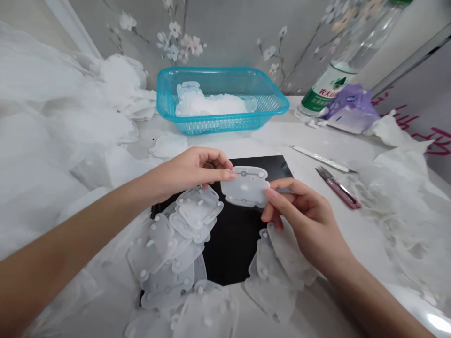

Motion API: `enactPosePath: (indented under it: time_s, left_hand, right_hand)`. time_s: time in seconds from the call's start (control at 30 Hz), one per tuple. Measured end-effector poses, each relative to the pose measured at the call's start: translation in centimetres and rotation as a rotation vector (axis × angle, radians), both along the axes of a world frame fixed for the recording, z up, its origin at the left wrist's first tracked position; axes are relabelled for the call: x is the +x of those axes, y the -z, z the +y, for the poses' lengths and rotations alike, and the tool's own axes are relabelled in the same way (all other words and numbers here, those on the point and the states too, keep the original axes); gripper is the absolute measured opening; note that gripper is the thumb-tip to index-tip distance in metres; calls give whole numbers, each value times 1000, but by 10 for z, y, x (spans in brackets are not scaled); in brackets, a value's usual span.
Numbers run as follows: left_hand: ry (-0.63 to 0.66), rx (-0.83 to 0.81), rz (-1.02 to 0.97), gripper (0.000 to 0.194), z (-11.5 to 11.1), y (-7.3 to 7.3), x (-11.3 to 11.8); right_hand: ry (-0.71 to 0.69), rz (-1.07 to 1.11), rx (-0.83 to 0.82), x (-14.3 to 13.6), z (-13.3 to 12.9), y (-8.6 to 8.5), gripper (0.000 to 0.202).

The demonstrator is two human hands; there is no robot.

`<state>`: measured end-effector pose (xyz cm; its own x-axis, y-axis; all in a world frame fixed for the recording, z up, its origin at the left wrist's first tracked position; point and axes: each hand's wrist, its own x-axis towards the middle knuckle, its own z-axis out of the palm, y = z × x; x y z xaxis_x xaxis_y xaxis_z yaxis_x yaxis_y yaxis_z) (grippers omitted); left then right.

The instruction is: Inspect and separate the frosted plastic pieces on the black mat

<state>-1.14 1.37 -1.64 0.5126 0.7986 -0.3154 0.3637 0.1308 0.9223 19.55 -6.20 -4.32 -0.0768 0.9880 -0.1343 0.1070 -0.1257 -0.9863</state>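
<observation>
Translucent white, thin and probably light and bendy, a studded plastic piece point(245, 187) sits at frame centre over a black mat point(232, 239), its side edges pinched between the left hand point(192, 170) and right hand point(303, 216), likely the safest hold.

wall: grey wallpaper point(229, 33) with pale blossom branches, across the top of the frame
tabletop: white, glossy tabletop point(355, 234) filling the middle and lower right, running back to meet the wall
upper left: a pale slanted strip point(70, 23) crosses the corner
upper right: a white panel point(408, 37) leans beside a surface with pink lettering point(433, 136)
light: soft and even, with a bright glare spot point(439, 321) at lower right
</observation>
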Motion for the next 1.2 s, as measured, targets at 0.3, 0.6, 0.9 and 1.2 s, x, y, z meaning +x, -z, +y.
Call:
enactPosePath:
  time_s: [0.3,0.6,0.9,1.2]
  left_hand:
    - [-74,-140,-44,44,5,1,-1]
    - [213,-178,96,23,4,9,-4]
    - [122,56,139,20,7,3,-5]
    - [-323,230,-3,27,38,-39,-29]
  right_hand:
    - [76,-67,171,2,1,1,12]
    - [-51,-124,165,3,-1,2,2]
    - [-48,-255,135,2,-2,5,8]
    - [-13,-350,271,1,-3,11,10]
